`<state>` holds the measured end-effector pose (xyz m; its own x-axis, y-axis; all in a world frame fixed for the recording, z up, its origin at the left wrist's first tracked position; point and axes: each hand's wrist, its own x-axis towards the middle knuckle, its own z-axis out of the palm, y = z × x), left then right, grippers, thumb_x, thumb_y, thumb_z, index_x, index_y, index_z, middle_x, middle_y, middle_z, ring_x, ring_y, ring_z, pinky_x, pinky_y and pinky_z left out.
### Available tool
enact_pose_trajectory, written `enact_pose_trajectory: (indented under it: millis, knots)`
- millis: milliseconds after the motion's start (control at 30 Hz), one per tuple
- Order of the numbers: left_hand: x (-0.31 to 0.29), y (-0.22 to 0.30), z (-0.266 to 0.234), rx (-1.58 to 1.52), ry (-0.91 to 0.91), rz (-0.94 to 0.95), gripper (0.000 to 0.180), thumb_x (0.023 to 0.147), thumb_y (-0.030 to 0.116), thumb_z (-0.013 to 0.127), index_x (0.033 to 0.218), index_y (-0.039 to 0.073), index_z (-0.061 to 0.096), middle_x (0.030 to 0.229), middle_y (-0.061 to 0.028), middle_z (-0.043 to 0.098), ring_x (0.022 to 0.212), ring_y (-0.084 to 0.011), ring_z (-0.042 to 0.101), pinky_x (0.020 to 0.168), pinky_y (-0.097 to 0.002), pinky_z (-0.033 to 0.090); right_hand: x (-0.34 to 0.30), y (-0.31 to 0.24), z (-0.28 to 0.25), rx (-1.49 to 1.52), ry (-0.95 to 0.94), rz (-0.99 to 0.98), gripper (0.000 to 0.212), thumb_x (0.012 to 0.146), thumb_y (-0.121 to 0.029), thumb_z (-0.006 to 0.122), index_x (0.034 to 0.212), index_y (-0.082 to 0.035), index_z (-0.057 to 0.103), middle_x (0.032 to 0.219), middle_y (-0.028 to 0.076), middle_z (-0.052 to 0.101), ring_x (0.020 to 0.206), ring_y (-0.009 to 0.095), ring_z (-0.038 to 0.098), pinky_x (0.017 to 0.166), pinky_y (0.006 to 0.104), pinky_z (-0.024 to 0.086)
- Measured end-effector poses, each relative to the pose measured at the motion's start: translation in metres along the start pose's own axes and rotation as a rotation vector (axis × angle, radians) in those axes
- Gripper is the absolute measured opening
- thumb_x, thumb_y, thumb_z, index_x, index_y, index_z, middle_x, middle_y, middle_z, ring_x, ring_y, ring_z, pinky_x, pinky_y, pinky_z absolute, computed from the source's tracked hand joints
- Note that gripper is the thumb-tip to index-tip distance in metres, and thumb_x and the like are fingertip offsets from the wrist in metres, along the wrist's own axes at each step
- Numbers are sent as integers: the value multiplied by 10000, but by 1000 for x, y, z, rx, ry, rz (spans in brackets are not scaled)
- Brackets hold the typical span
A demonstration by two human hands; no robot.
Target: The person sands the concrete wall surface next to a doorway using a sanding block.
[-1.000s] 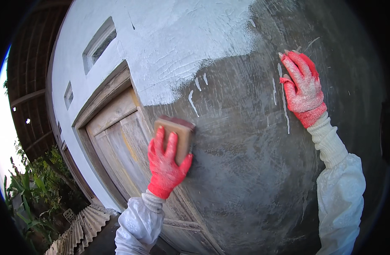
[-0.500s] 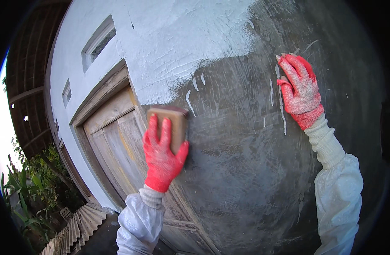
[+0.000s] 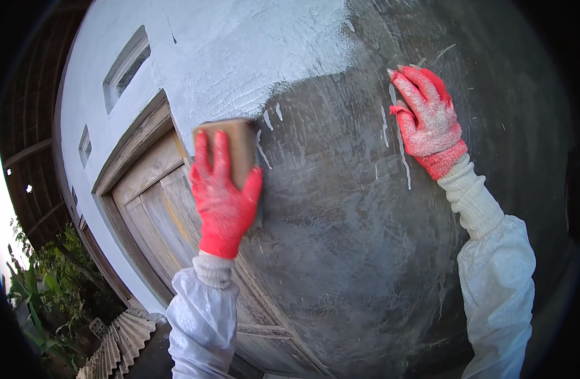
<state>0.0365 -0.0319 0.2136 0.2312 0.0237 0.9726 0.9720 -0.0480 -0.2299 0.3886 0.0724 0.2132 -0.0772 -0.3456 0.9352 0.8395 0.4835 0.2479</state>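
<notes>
My left hand (image 3: 223, 199), in a red-coated glove, presses a brown rectangular block (image 3: 242, 148) against the wall. Two fingers lie over the block's face and the thumb is along its lower right side; whether it is a sponge or a sanding block I cannot tell. The block overlaps the lower edge of the white paint (image 3: 239, 57), beside the door frame's upper corner. On the bare grey wall (image 3: 359, 240), my right hand (image 3: 426, 117) rests its fingertips beside white drips, thumb apart and nothing visible in it. Pale dust covers its red glove, and bare fingertips poke out.
A weathered wooden door (image 3: 157, 196) stands in its frame at the left. Small recessed windows (image 3: 127, 66) sit above and beyond it. Corrugated sheets (image 3: 122, 341) and green plants (image 3: 50, 284) are at lower left, under a dark roof overhang (image 3: 31, 114).
My left hand has slid the block upward along the wall, onto the edge of the white paint. My right hand stays by the same drips; the whole view has shifted slightly.
</notes>
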Motion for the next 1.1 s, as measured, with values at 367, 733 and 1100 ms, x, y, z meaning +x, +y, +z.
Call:
enact_pose_trajectory:
  millis: [367, 733, 1100]
  knots:
    - [-33, 50, -8, -85, -250, 485, 853, 750, 355, 818, 1474, 52, 483, 1603, -213, 356, 1364, -430, 456, 1127, -549, 362, -11, 36, -25, 0, 28, 20, 557, 835, -80, 734, 1377, -121, 613, 1408, 138, 549, 1305, 366, 507, 1087, 442, 449]
    - [-20, 92, 4, -164, -271, 654, 783, 714, 356, 830, 1423, 171, 555, 1550, -155, 433, 1355, -407, 441, 1094, -541, 402, -18, 39, -38, -45, 70, 86, 533, 847, -44, 706, 1371, -84, 615, 1380, 148, 577, 1299, 370, 518, 1109, 455, 430]
    - [85, 47, 21, 23, 135, 15, 807, 789, 361, 778, 1508, 141, 486, 1612, -154, 350, 1272, -408, 506, 1048, -511, 455, -18, 38, -32, -10, 67, 95, 532, 826, -40, 715, 1349, -72, 624, 1362, 144, 583, 1279, 368, 529, 1082, 448, 449]
